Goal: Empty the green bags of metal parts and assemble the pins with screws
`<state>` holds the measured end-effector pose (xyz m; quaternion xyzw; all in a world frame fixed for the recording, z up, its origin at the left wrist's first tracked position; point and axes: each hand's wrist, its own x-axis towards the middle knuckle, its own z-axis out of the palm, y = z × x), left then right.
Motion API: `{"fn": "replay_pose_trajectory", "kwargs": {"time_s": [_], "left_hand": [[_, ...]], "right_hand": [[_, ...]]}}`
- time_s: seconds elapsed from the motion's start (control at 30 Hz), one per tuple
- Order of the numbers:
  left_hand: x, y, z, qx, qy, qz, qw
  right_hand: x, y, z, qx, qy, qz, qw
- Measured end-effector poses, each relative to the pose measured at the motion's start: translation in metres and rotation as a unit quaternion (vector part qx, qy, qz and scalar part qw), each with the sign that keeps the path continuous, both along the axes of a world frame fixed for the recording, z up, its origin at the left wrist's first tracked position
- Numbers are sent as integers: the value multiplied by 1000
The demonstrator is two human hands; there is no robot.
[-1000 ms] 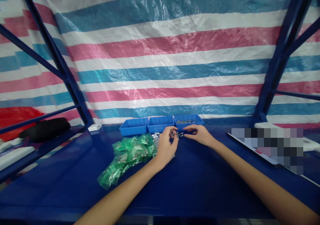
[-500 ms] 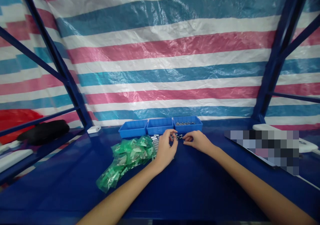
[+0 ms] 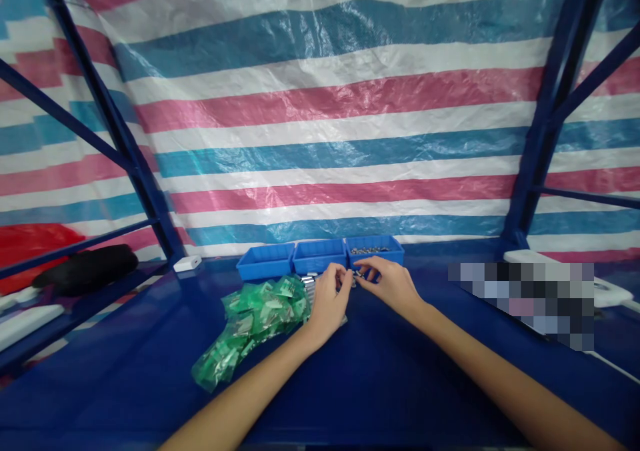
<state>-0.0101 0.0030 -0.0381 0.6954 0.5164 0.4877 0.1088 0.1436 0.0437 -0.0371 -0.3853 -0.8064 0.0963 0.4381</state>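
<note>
Just in front of the blue bins, my left hand (image 3: pixel 329 302) has its thumb and fingers pinched together; whatever lies between them is too small to name. Close on its right, my right hand (image 3: pixel 393 284) pinches a small metal part (image 3: pixel 358 274) between thumb and fingertips. Silvery cylindrical parts (image 3: pixel 309 285) lie left of my left hand, partly hidden by it. Beside them a heap of green plastic packets (image 3: pixel 260 314) spreads over the blue table. Small metal pieces (image 3: pixel 369 250) sit in the right blue bin (image 3: pixel 397 256).
The middle blue bin (image 3: pixel 320 257) and left blue bin (image 3: pixel 266 267) stand in a row at the table's back. A small white box (image 3: pixel 187 263) is at the back left. A pixelated flat object (image 3: pixel 530 301) lies at the right, before blue frame posts (image 3: pixel 533 137).
My right hand has moved left, close to my left hand, and its fingers have come over the small metal parts. My left hand's thumb and fingers have drawn closer together.
</note>
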Motion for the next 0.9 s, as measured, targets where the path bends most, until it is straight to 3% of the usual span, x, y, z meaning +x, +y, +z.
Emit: {"fn": "replay_pose_trajectory", "kwargs": {"time_s": [0.33, 0.9], "left_hand": [[-3, 3, -4, -11, 12, -22, 1000], [-3, 4, -2, -12, 26, -22, 999]], "right_hand": [[-8, -11, 0, 61, 25, 81, 995], [-7, -14, 3, 58, 12, 103, 993]]}}
